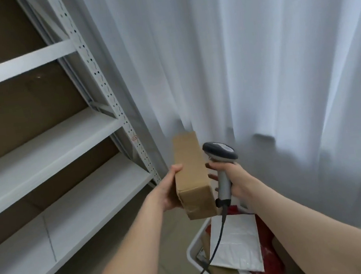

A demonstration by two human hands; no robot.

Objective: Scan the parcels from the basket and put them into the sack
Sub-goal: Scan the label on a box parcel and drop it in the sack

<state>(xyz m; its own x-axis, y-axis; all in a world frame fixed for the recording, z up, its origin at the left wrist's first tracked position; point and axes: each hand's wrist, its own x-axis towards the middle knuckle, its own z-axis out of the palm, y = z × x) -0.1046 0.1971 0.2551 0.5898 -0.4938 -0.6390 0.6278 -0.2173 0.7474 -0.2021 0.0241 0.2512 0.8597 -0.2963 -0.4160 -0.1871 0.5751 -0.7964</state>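
While the left hand gripped the long brown cardboard parcel near its closer end, its long axis running away from the person, the right hand clasped the grey corded handheld scanner just right of that parcel, head seemingly turned toward its side face.

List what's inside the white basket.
Inside the white basket: a white padded mailer on top, red parcels and brown cardboard beneath. Anything deeper is covered.
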